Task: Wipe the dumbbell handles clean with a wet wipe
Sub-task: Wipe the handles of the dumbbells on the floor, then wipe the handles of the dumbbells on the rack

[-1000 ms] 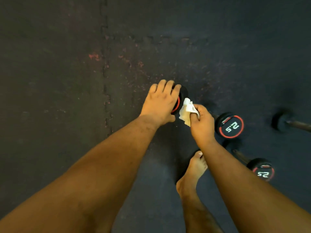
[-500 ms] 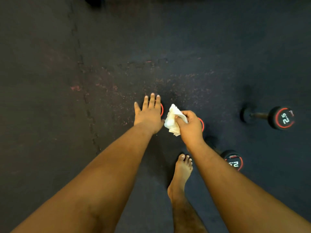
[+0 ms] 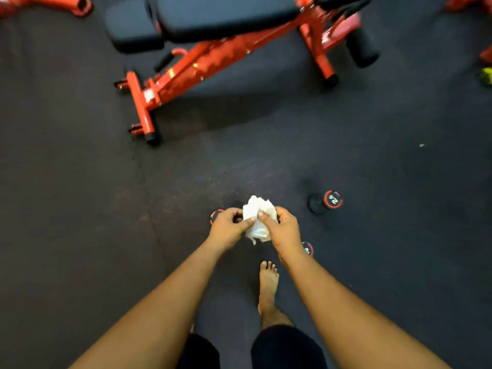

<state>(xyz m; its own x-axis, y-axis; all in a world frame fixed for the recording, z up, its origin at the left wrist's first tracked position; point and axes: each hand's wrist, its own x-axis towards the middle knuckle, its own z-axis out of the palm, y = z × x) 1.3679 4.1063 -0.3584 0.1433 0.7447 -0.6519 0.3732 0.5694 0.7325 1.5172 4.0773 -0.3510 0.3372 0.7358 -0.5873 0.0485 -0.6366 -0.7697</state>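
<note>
Pinching the wipe [image 3: 258, 219] with my left hand [image 3: 228, 228] and right hand [image 3: 282, 230], I judge I'm refolding it for the dumbbell [image 3: 326, 201].

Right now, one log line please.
left hand: holds crumpled white wet wipe | right hand: holds wipe | black red-ringed dumbbells: on floor, untouched

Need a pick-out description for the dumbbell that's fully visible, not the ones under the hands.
Start at the red weight bench at the top, then drop down the dark floor to the two hands holding the white wipe. The dumbbell lies up and to the right of them, clear of both hands. Unlike the two mostly hidden behind the hands, it shows a full red-ringed end cap.
</note>
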